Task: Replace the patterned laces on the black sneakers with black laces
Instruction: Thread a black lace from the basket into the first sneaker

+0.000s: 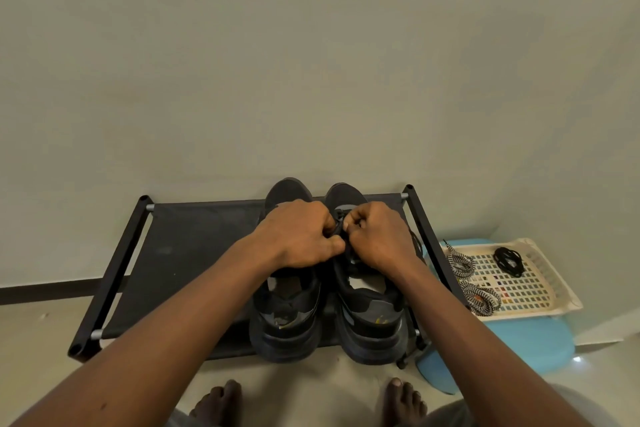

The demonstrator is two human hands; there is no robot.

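Two black sneakers stand side by side on a black shoe rack (194, 253), heels toward me: the left sneaker (285, 319) and the right sneaker (372, 319). My left hand (298, 236) and my right hand (379, 236) meet over the right sneaker's eyelets, fingers curled, pinching a black lace (341, 230) between them. Most of that lace is hidden under my hands. Two coiled black-and-white patterned laces (460, 263) (483, 298) lie in a cream basket (543, 274) to the right, beside a coiled black lace (508, 262).
The basket rests on a light blue stool (540, 343) right of the rack. A plain wall stands directly behind the rack. My bare feet (221, 402) are on the tiled floor in front of it.
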